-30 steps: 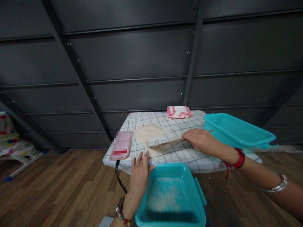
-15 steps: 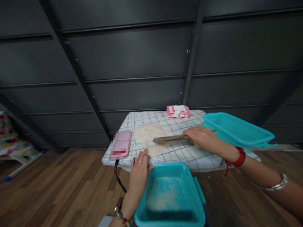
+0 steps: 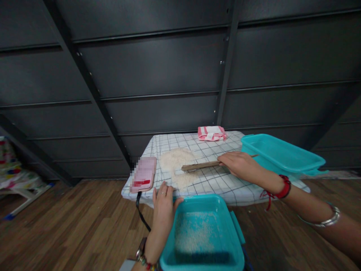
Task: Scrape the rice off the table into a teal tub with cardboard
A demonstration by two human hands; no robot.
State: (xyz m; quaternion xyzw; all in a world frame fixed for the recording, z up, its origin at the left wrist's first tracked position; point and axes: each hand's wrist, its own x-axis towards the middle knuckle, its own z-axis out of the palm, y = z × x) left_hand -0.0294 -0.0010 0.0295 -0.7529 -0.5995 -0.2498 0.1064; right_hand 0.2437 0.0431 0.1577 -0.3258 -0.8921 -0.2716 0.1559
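While the right hand (image 3: 238,163) is closing its fingers around one end of a thin brown board (image 3: 200,166), the board's other end is reaching in among the white grains (image 3: 177,157). These are lying on the cloth-covered table (image 3: 217,190), left of its middle: a broad heap is spreading toward the far edge, and a smaller patch is trailing toward the near edge. Whether the board is pressing on the cloth, I cannot tell.

At the near edge, the left hand (image 3: 163,206) is holding nothing in its slightly parted fingers; its thumb is resting by the far left corner of a teal tray (image 3: 233,235). That tray is sitting just in front of the table's near edge, and a thin scatter of grains is covering part of its floor.

A pink phone-like object (image 3: 146,171) is lying along the left edge, partly blurred out. A folded red-and-white towel (image 3: 211,133) is lying by the far edge, right of the middle, and a second teal container (image 3: 282,154) is occupying the right edge, beyond the right hand.
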